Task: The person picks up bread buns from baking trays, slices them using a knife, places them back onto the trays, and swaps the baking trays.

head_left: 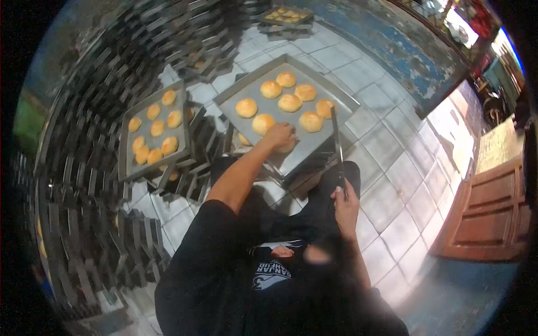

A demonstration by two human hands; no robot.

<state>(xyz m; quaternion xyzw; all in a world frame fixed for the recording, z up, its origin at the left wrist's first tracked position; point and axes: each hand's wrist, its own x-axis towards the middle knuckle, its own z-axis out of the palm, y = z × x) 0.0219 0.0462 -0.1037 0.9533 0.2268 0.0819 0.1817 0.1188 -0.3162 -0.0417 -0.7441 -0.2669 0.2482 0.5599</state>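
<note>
In front of me a square metal baking tray (232,92) carries several round golden buns (290,103), with a stack of trays beneath it. My left hand (280,136) reaches to the tray's near corner, its fingers curled over a bun (287,147) that they partly hide. In my right hand (346,204) is a long, narrow-bladed knife (338,140), gripped by its dark handle. The blade points up and away, beside the tray's right side, its tip close to the rightmost bun (324,108).
A second tray of buns (126,162) sits on a stack to the left. Many stacked metal trays (84,185) line the left side. Another tray with buns (286,15) stands at the far back. White floor tiles (386,162) and a brown wooden door (486,207) lie to the right.
</note>
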